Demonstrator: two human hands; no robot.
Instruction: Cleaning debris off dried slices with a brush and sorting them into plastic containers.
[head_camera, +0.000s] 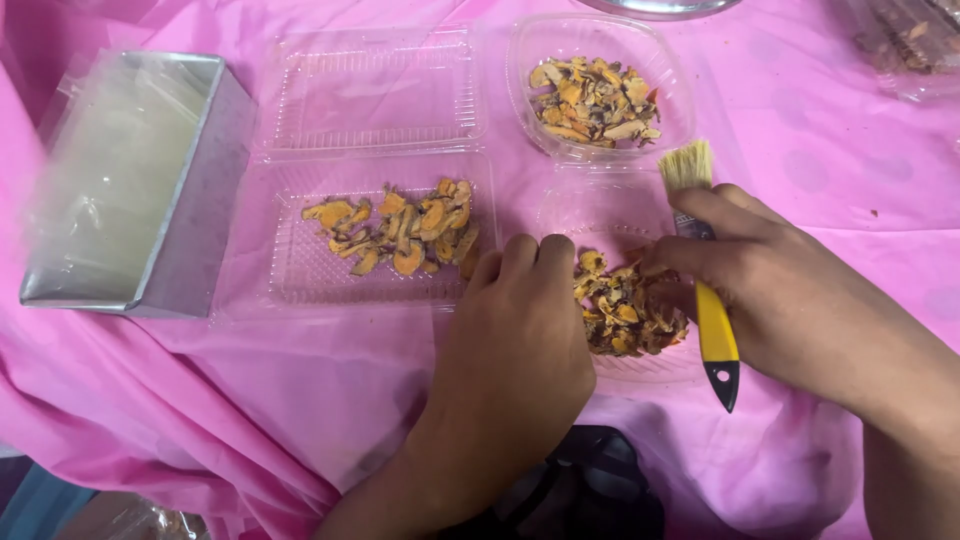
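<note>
Our left hand (515, 330) lies knuckles up, fingers curled onto the near edge of a heap of orange dried slices (625, 305); whether it pinches any we cannot tell. Our right hand (770, 270) is closed around a yellow-handled brush (705, 270), bristles pointing away from us, and its fingertips touch the same heap. The heap sits in a clear plastic tray (650, 370) on the worktop's pink cloth (300, 380). Just left, an open clear clamshell (290, 270) holds more slices; beyond, a round clear tub (530, 60) holds others. A metal tin (195, 210) stands far left.
</note>
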